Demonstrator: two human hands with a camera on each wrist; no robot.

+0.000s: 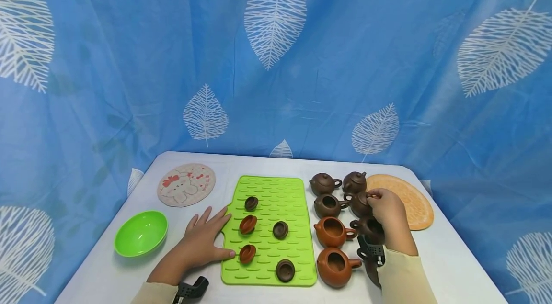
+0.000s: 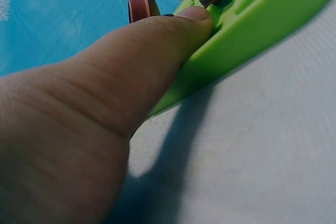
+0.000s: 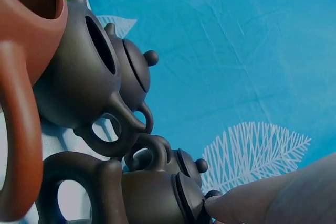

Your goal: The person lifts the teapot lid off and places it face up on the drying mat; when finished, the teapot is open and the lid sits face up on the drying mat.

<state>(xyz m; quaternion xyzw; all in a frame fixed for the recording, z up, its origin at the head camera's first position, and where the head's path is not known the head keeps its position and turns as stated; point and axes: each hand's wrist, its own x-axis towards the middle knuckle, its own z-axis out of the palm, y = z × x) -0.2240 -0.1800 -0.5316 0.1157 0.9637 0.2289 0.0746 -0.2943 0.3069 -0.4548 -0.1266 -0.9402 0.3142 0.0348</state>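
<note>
Smooth matt clay teapots (image 1: 334,275), glossy plastic bowl (image 1: 142,234), ridged rubbery mat (image 1: 268,220), tabletop (image 1: 99,273) perhaps cloth

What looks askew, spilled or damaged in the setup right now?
The two round reddish-brown clay-looking lids sit tilted on the bright-green rectangular rubbery mat, hollow undersides showing, instead of lying flat. I see no spill or damage.

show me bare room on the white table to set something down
Bare white table: right of the cream right sleeve, in front of the round orange-slice mat; and between the round pink bunny mat and ridged green mat, whose back right corner is free. Crowded: right of that mat, where brown clay teapots and reddish ones cluster by the right hand.
</note>
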